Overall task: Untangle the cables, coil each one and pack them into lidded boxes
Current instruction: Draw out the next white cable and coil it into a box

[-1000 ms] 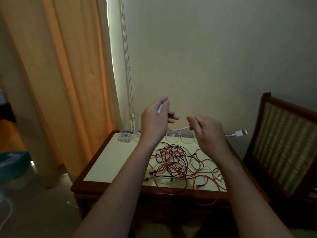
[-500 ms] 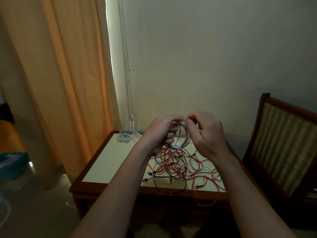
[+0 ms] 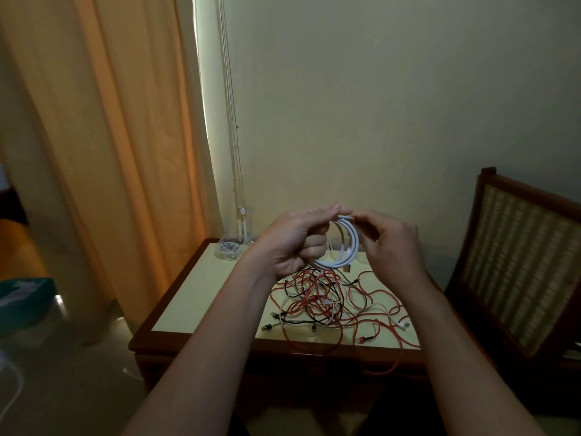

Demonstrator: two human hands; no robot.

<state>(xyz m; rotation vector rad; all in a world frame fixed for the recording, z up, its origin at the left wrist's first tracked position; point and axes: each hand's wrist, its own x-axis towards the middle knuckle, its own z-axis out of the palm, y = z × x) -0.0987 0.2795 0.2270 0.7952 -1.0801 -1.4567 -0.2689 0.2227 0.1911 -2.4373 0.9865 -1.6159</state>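
Tangled cables (image 3: 327, 305), red, black and white, lie on counter (image 3: 201, 297) at 6 o'clock of hands; left hand (image 3: 294, 247) grip clamped on white cable coil (image 3: 345, 245); right hand (image 3: 390, 243) pinches coil top; clear box (image 3: 227, 248) at 9 o'clock, holding a white cable.

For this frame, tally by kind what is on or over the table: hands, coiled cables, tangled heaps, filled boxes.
Hands: 2, left hand and right hand
Coiled cables: 1, the white cable coil held by both
Tangled heaps: 1, the red, black and white cable tangle
Filled boxes: 1, the clear box
Total: 5
Boxes behind the hands are too hidden to count.
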